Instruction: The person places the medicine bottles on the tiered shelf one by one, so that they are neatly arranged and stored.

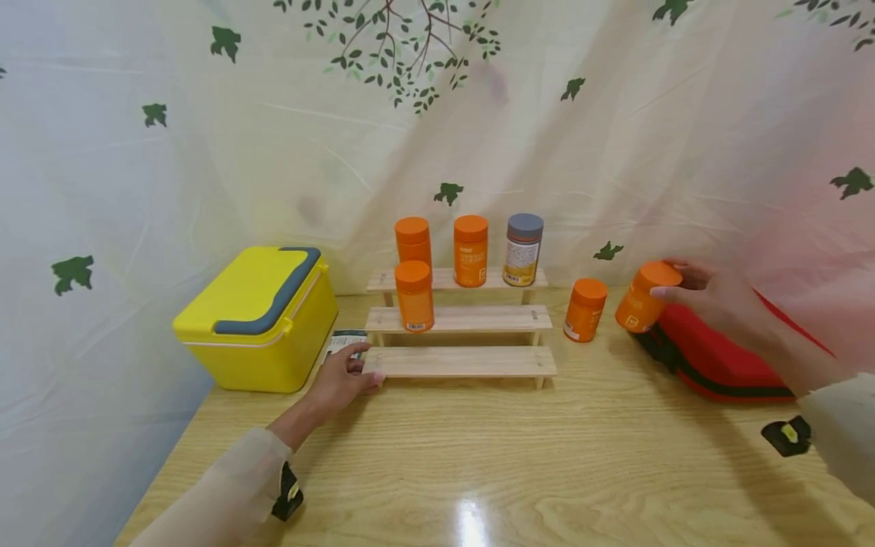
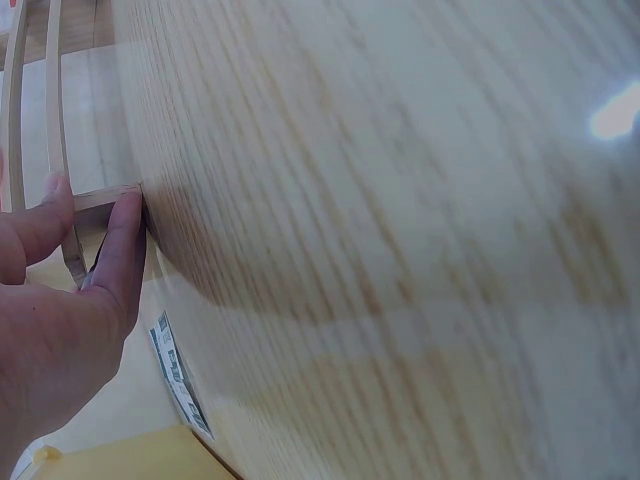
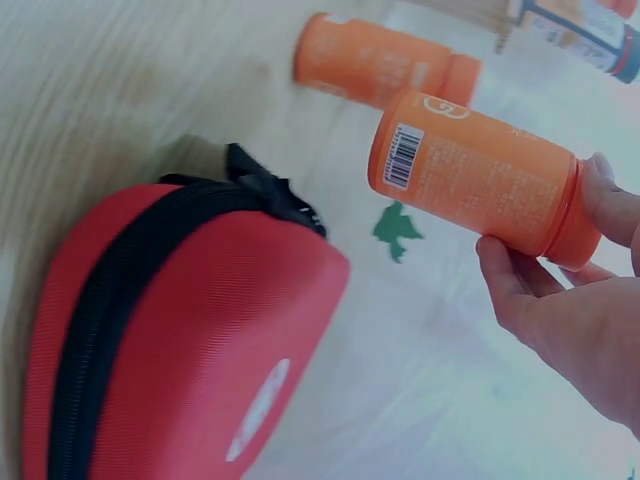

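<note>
My right hand (image 1: 731, 308) grips an orange pill bottle (image 1: 639, 308) around its cap. The bottle is tilted and held up beside the red zip case, and the right wrist view shows a barcode on its label. Just left of it, another orange bottle (image 1: 585, 311) stands on the table. At the left end of the three-step wooden rack (image 1: 461, 363), my left hand (image 1: 339, 380) pinches the lowest step between thumb and fingers. Two orange bottles (image 1: 471, 254) and a grey-capped bottle (image 1: 523, 254) stand on the top step. One orange bottle (image 1: 415, 300) is on the middle step.
A yellow box (image 1: 253, 319) with a blue-grey handle stands left of the rack. Between them lies a small printed packet (image 1: 345, 339). The red zip case (image 1: 724, 357) lies at the right, under my right forearm. A patterned cloth (image 1: 328, 152) hangs behind the table.
</note>
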`<state>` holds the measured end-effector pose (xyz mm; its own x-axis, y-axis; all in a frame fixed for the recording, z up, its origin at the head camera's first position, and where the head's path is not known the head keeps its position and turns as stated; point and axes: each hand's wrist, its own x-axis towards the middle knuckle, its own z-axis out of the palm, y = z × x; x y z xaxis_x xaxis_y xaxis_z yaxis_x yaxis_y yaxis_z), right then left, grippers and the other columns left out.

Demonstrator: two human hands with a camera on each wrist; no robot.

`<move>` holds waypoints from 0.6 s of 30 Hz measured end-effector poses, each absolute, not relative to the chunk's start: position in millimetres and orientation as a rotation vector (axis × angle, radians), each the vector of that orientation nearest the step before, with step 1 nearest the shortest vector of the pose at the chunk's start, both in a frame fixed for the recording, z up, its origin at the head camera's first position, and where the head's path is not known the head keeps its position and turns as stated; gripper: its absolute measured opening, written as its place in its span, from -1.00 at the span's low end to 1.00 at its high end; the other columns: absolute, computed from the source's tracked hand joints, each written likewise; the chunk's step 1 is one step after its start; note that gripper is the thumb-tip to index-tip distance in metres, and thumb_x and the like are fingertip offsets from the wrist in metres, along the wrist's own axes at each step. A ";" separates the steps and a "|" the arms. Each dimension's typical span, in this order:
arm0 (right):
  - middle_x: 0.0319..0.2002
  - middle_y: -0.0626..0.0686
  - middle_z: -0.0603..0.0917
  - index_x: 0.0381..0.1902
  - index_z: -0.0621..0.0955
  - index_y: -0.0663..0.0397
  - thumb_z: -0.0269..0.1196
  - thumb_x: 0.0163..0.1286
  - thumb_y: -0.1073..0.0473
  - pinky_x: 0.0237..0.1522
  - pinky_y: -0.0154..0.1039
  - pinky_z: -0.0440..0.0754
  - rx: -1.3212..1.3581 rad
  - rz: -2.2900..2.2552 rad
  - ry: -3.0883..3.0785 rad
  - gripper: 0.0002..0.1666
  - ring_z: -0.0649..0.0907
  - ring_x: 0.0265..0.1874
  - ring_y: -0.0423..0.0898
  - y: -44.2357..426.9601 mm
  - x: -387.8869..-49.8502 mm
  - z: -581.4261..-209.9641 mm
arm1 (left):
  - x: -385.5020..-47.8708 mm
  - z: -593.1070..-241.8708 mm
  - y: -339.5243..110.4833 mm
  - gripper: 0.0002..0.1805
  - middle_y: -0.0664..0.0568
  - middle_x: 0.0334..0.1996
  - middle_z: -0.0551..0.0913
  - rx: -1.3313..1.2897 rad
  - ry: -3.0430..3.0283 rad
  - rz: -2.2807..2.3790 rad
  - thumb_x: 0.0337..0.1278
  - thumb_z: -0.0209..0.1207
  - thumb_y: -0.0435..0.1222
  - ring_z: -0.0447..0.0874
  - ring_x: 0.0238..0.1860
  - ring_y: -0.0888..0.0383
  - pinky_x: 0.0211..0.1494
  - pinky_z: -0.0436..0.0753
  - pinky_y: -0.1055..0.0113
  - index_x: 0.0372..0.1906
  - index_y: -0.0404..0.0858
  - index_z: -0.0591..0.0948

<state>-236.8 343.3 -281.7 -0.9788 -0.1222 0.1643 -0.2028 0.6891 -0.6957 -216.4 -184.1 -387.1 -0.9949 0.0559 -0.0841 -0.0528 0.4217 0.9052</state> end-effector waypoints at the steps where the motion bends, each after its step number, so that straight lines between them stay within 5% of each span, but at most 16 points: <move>1: 0.00 -0.11 0.59 0.34 0.37 0.15 0.25 0.37 -0.01 -0.21 -0.61 0.51 0.291 1.187 -2.765 -0.32 0.57 -0.17 -0.32 342.3 -236.2 -280.0 | -216.1 -386.9 -184.3 -0.34 -0.26 -0.16 0.64 0.005 2.558 1.640 0.12 0.26 -0.48 0.64 -0.22 0.07 -0.16 0.72 0.25 0.34 -0.39 0.31; 6: -0.14 -0.40 0.58 0.28 0.43 0.13 0.28 0.35 0.12 -0.19 -0.59 0.54 0.369 1.255 -2.690 -0.42 0.59 -0.18 -0.40 333.3 -233.5 -270.7 | -216.3 -387.5 -185.4 -0.34 -0.27 -0.14 0.64 0.013 2.546 1.653 0.13 0.26 -0.48 0.65 -0.22 0.07 -0.16 0.72 0.25 0.34 -0.40 0.31; 18: -0.10 -0.36 0.59 0.28 0.43 0.05 0.32 0.31 0.08 -0.18 -0.57 0.57 0.395 1.268 -2.704 -0.39 0.59 -0.15 -0.42 305.4 -224.7 -249.3 | -217.8 -389.0 -185.7 -0.34 -0.26 -0.17 0.65 0.017 2.544 1.658 0.12 0.27 -0.48 0.66 -0.25 0.09 -0.17 0.72 0.26 0.34 -0.40 0.32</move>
